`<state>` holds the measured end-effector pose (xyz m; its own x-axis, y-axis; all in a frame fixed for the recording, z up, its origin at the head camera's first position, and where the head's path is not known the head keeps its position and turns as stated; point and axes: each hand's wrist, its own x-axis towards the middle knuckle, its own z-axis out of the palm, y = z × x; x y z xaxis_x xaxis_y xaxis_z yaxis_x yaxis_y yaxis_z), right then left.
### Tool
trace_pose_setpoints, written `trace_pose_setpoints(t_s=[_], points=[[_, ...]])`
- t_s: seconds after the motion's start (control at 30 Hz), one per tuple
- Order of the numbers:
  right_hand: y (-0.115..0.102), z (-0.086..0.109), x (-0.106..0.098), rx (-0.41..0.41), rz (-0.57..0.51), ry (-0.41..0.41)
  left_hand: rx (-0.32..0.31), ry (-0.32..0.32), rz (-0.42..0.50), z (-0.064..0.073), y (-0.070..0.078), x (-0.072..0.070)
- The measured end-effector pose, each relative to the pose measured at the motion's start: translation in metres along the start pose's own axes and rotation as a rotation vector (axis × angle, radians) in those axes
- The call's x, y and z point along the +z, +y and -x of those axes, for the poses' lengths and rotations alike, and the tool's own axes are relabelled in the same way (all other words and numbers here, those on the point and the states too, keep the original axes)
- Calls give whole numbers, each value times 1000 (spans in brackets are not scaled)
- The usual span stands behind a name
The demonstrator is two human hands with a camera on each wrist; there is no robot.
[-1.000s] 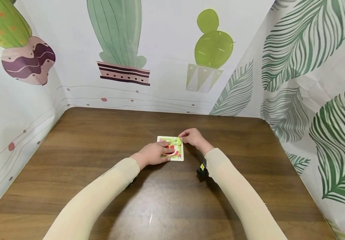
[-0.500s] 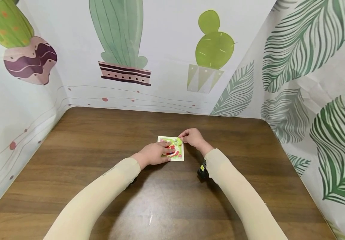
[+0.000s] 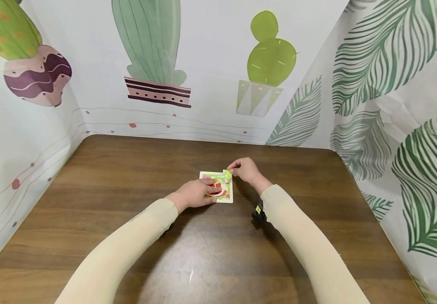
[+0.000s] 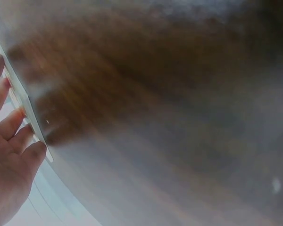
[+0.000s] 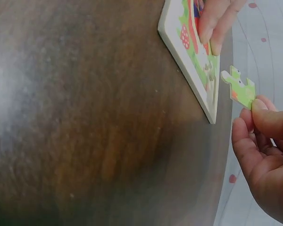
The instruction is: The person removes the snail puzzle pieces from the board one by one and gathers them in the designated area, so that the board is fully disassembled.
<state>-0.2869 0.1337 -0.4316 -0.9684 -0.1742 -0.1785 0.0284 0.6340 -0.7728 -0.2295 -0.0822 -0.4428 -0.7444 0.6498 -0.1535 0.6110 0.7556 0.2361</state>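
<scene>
While pinched by right hand (image 3: 246,170), far right: green jigsaw piece (image 5: 241,90).
Under spread left hand (image 3: 194,194), likely for steadiness: white-rimmed square board (image 5: 191,73).

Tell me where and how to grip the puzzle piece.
Probably pinch the piece by its end away from the board, coming from the right: it is thin and flat, a knob juts toward the board, and the right hand holds that far end.
</scene>
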Motion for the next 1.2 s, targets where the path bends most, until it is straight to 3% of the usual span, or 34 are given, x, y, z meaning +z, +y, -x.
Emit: trace_pose_setpoints(t_s=[0.43, 0.77, 1.2], points=[[-4, 3, -16, -13, 10, -4, 25, 21, -2, 0, 2, -2], [7, 3, -21, -23, 46, -8, -2, -4, 18, 0, 0, 0], [18, 5, -33, -13, 29, -32, 17, 28, 4, 1, -1, 2]])
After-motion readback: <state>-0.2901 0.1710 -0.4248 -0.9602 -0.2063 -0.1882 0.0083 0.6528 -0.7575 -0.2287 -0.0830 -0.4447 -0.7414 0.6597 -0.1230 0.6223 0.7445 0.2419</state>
